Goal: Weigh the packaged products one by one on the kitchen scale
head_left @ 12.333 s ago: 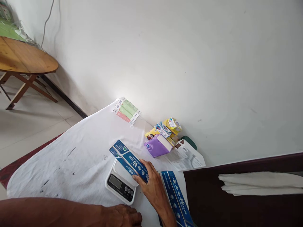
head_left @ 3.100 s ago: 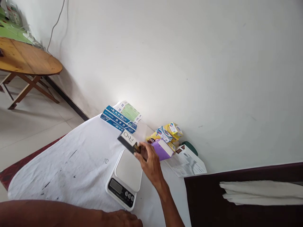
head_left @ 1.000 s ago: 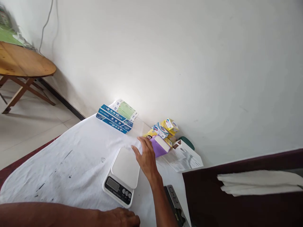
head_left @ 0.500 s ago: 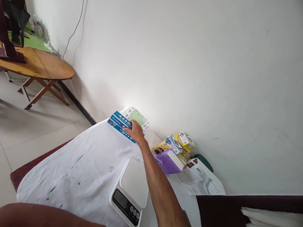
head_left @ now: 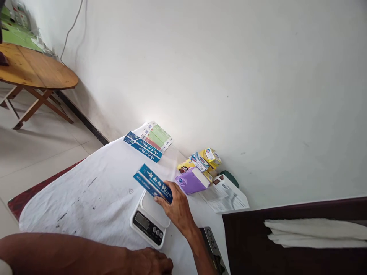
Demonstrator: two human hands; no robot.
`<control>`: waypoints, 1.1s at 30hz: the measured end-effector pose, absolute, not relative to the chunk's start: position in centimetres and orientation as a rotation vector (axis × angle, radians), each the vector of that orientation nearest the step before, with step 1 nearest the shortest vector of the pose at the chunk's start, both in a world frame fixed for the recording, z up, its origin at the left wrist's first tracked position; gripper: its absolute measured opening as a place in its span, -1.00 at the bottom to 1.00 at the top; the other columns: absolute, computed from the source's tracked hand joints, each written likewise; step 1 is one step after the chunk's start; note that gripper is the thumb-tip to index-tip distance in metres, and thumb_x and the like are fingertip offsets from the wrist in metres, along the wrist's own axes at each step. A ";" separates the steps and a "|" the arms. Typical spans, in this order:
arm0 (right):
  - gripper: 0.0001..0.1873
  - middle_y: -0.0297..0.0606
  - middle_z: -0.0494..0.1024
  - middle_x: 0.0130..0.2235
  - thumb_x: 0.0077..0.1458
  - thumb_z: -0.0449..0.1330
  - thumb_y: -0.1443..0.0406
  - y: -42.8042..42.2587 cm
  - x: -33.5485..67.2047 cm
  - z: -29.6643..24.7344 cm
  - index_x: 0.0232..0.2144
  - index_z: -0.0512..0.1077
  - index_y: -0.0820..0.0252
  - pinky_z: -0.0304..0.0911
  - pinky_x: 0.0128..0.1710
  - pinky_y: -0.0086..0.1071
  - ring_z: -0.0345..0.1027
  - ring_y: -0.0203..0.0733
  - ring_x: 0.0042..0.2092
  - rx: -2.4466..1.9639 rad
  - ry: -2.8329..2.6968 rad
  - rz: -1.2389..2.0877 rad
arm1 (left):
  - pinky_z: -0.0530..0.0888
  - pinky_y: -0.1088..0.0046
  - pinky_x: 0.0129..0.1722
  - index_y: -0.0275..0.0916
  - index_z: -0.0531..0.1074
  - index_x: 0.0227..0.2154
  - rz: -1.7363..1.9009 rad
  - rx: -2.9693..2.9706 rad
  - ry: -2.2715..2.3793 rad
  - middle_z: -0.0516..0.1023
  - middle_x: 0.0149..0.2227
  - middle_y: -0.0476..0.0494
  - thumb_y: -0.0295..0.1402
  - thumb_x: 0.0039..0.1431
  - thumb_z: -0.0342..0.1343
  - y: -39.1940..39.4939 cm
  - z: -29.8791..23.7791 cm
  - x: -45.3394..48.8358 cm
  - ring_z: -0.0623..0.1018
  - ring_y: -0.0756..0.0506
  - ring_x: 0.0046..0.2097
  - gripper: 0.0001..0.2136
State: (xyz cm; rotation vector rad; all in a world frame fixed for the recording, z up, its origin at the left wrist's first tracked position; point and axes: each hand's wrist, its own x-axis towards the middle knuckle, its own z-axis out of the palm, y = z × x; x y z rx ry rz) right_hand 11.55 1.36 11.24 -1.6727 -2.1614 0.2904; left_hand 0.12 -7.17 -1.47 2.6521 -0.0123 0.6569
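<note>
My right hand (head_left: 179, 210) is closed on a blue toothpaste box (head_left: 153, 183), thumb on the near side and fingers on the far side. The box hangs tilted over the white kitchen scale (head_left: 147, 225), partly hiding its weighing plate. Whether the two touch I cannot tell. My left hand (head_left: 150, 261) is at the bottom edge, just in front of the scale, with its fingers curled; anything inside them is hidden. Farther back, more blue toothpaste boxes (head_left: 143, 147) lie side by side on the white cloth (head_left: 94, 194).
A green and white flattened carton (head_left: 157, 135) lies by the wall. Right of it are yellow packs (head_left: 210, 156), a purple box (head_left: 193, 181) and a printed sheet (head_left: 232, 194). A dark box (head_left: 212, 248) lies beside my right forearm. A wooden folding table (head_left: 40, 70) stands at left.
My right hand has lifted one toothpaste box off the group and brought it toward me, over the scale. My left hand has come into view at the bottom. The camera view has shifted.
</note>
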 end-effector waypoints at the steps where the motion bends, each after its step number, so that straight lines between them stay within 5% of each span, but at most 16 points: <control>1: -0.54 -0.09 0.55 0.00 0.11 0.35 0.23 0.4 11.7 10.7 0.04 0.37 0.11 0.38 0.04 0.01 0.45 0.10 0.03 -1.694 -2.149 0.298 | 0.46 0.35 -0.42 -0.24 0.40 -0.28 0.661 2.666 -0.014 0.46 -0.26 -0.16 -0.20 0.33 0.12 -7.1 -0.9 -0.2 0.48 -0.13 -0.36 -0.80; 7: -0.44 -0.09 0.51 0.06 0.13 0.35 0.23 -1.9 12.0 9.8 0.15 0.29 0.06 0.32 0.09 0.13 0.40 0.16 0.09 -1.774 -2.126 0.278 | 0.44 0.38 -0.34 -0.25 0.41 -0.23 0.632 2.654 0.020 0.44 -0.30 -0.10 -0.20 0.44 0.02 -6.9 1.4 -1.2 0.48 -0.10 -0.34 -0.78; 12: -0.18 -0.03 0.39 0.22 0.08 0.41 0.12 -2.6 12.2 12.5 0.29 0.16 0.07 0.24 0.19 0.14 0.25 0.19 0.25 -1.810 -2.063 0.204 | 0.46 0.33 -0.29 -0.25 0.38 -0.15 0.455 2.596 0.021 0.46 -0.16 -0.16 -0.21 0.15 0.28 -6.8 2.2 -1.9 0.49 -0.16 -0.27 -0.69; 25: -0.41 -0.10 0.54 0.05 0.12 0.37 0.29 -5.2 12.4 10.0 0.16 0.31 0.14 0.31 0.07 -0.01 0.40 0.08 0.08 -1.895 -2.020 0.070 | 0.46 0.22 -0.04 -0.20 0.33 0.00 0.293 2.407 0.076 0.43 -0.06 -0.17 -0.33 0.13 0.22 -6.7 3.5 -2.4 0.48 -0.23 -0.07 -0.63; 33: -0.41 -0.02 0.53 0.04 0.17 0.21 0.02 -12.6 24.1 10.5 0.16 0.36 0.19 0.32 0.02 0.00 0.44 0.15 0.03 -2.266 -1.521 -0.123 | 0.45 0.24 -0.08 -0.17 0.30 0.01 0.276 2.368 0.069 0.40 -0.06 -0.15 -0.39 0.13 0.19 -6.6 4.1 -2.7 0.47 -0.21 -0.07 -0.63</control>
